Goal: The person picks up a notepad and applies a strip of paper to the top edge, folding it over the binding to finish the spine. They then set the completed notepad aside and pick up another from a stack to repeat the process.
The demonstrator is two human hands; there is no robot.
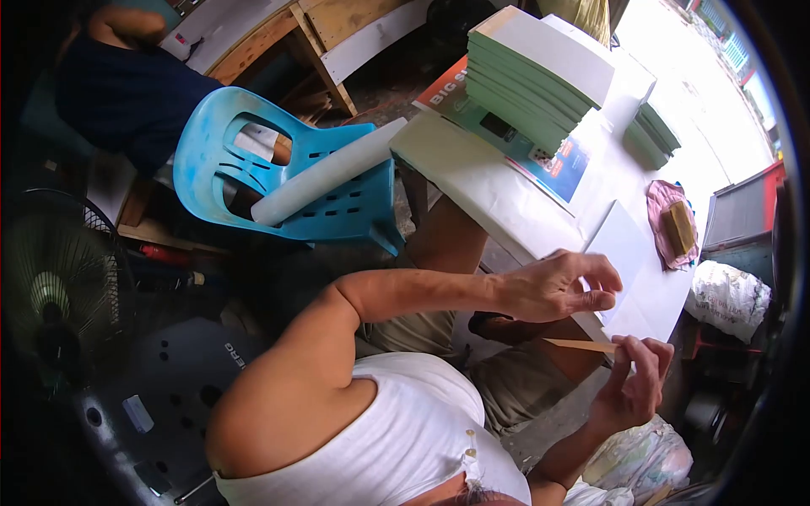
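My left hand (557, 288) hovers over the near edge of the table, its fingers loosely curled and thumb apart from the palm, with nothing visible in it. Beneath its fingertips lies a white sheet of paper (623, 244). In my right hand (634, 384), just off the table's near corner, I pinch a thin, flat, tapered wooden strip (582, 345). The strip's pointed end faces left, below my left hand. Farther along the white-covered table (456, 160) stands a tall stack of green-edged paper pads (536, 80).
A printed poster (567, 179) lies under the stack. Beside it sit a smaller green stack (654, 135) and a brown block (677, 228) on a pink cloth (660, 202). A blue chair (354, 202) bears a white roll (329, 171). Another person (126, 93) is at upper left, near a fan (55, 295).
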